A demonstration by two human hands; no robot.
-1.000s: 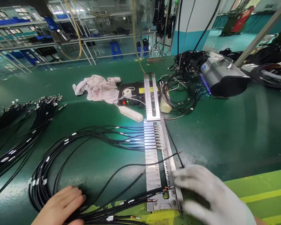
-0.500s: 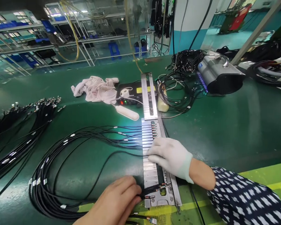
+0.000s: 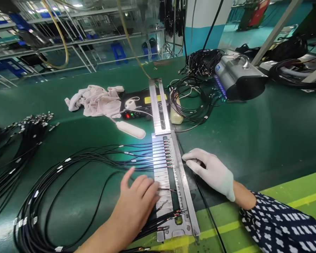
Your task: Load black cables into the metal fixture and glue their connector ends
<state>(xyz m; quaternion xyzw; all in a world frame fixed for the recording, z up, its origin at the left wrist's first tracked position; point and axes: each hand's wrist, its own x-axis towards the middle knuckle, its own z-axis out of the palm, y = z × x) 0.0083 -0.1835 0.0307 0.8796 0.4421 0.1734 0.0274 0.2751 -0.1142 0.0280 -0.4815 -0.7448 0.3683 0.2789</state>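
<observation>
A slotted metal fixture point(image 3: 162, 177) runs up the middle of the bench, with several thin black cables point(image 3: 144, 144) lying in its upper slots, their tips over the inner gap. My bare left hand point(image 3: 139, 196) is at the fixture's lower left edge, fingers bent, around a thin black cable whose end point(image 3: 171, 190) sticks out past the fingertips. More cable ends point(image 3: 173, 214) lie across the fixture's lower part. To the right of the fixture is my gloved right hand point(image 3: 210, 170), its thumb and forefinger apart with nothing between them.
A white lamp point(image 3: 131, 129), a black control box point(image 3: 137, 109) and a pinkish cloth point(image 3: 96, 100) lie beyond the cables. Coiled cables point(image 3: 191, 105) and a grey metal housing point(image 3: 239, 77) stand at the back right. Cable bundles point(image 3: 28, 137) lie at the left.
My right hand has moved off the fixture to the right. My left hand has moved up, its fingers spreading more. One more cable now lies in the upper slots. The view has shifted slightly.
</observation>
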